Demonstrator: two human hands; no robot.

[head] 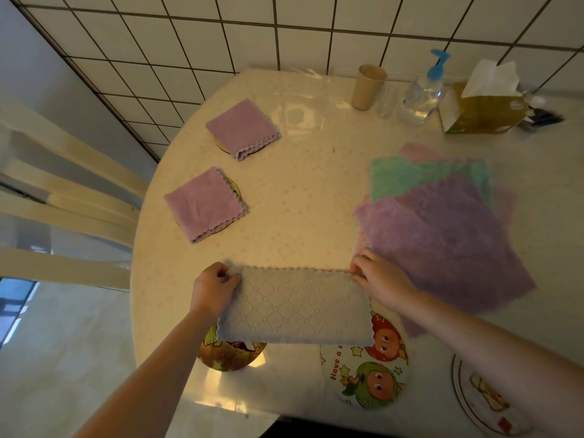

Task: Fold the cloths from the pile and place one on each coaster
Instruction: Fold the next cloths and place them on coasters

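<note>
1. Nearest the lens, the left hand (215, 287) is seen pinching the far left corner of the grey cloth (295, 306), thumb and fingers closed on the scalloped edge. This cloth, folded once into a long strip, serves as the landmark for what follows.
2. Well beyond the grey cloth's left end, two folded lilac cloths (205, 203) (243, 129) are laid on coasters – only slivers of each coaster can be made out beneath them. A stray sweep of the forearm could shift the nearer one off its coaster.
3. Under the grey cloth's near left corner a yellowish coaster (232, 355) is partly covered; under its near right corner a cartoon coaster (363, 374) shows. If the strip is folded crooked – edges not matched – a lopsided square would overhang whichever coaster is chosen.
4. At the grey cloth's far right corner the right hand (380, 278) is clamped on the edge in a pinch. Because this hand is touching the pile (442, 226), the top lilac sheet could be caught and dragged along.
5. Right of the grey cloth and nearer the table edge, a third coaster (480, 403) is partly hidden by the right forearm, so it could be nudged off.
</note>
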